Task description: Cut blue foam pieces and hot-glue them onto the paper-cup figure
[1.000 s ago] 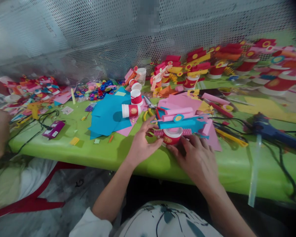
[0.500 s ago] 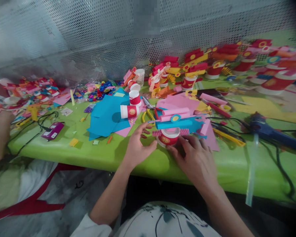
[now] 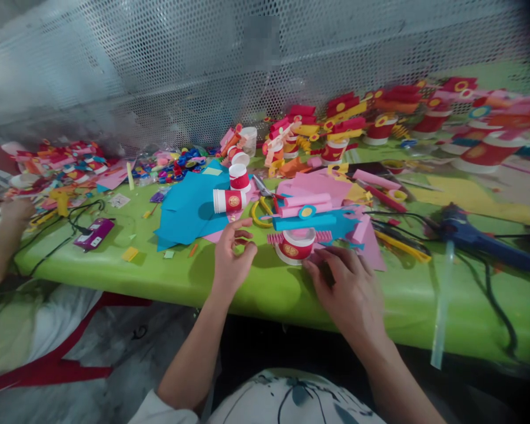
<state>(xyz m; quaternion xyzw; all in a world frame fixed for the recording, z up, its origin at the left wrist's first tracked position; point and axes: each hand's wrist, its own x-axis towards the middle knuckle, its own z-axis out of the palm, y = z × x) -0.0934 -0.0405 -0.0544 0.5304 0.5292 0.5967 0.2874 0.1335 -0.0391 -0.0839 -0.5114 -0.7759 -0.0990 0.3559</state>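
A red-and-white paper cup craft (image 3: 295,247) stands on the green table in front of me. Pink springy folded-paper strips stick out from both its sides, and pink and blue paper rolls (image 3: 307,213) with a blue-and-yellow ring sit at its top. My left hand (image 3: 234,256) is off to the left of the cup, fingers apart and curved, holding nothing. Close to the cup's right side is my right hand (image 3: 347,280), its fingers bent and loosely spread; whether a fingertip touches the right pink strip I cannot tell.
Blue paper sheets (image 3: 189,206), red cups (image 3: 230,201) and scissors (image 3: 265,188) lie behind my left hand. A blue glue gun (image 3: 481,235) lies at right with its cord. Finished cup crafts (image 3: 335,150) line the back. Another person's arm (image 3: 4,247) is at far left.
My left hand has drawn away to the left from the cup craft. My right hand has stayed close to its right side. The cup stands in place.
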